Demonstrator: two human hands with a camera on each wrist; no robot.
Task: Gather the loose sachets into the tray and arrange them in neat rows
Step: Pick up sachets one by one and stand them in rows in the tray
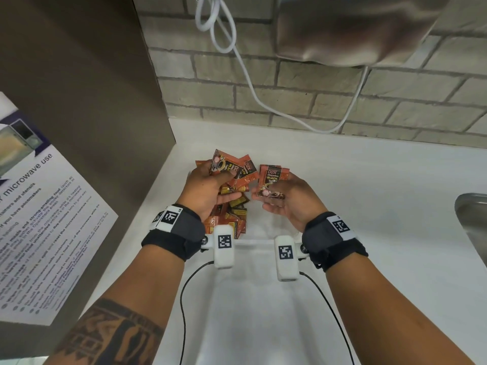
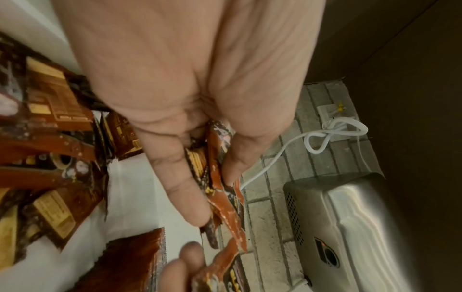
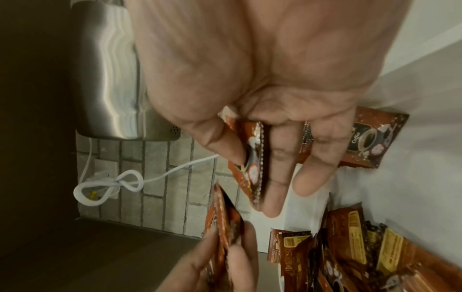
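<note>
My left hand (image 1: 208, 191) grips a fanned bunch of orange-brown coffee sachets (image 1: 232, 169), held above the white counter; in the left wrist view the bunch (image 2: 220, 183) is clamped between thumb and fingers (image 2: 180, 177). My right hand (image 1: 287, 198) pinches a single sachet (image 1: 272, 180) just right of the bunch; the same sachet (image 3: 252, 164) shows edge-on under the thumb. A loose pile of sachets (image 1: 229, 217) lies under my left wrist. The white tray (image 1: 253, 242) shows its far rim between my wrists. One more sachet (image 3: 370, 142) lies flat on the counter.
A brown cabinet side with a microwave notice (image 1: 39, 206) walls off the left. The brick wall behind carries a white cable (image 1: 250, 83) and a steel dryer (image 1: 355, 30). A steel sink (image 1: 471, 214) sits at the right edge.
</note>
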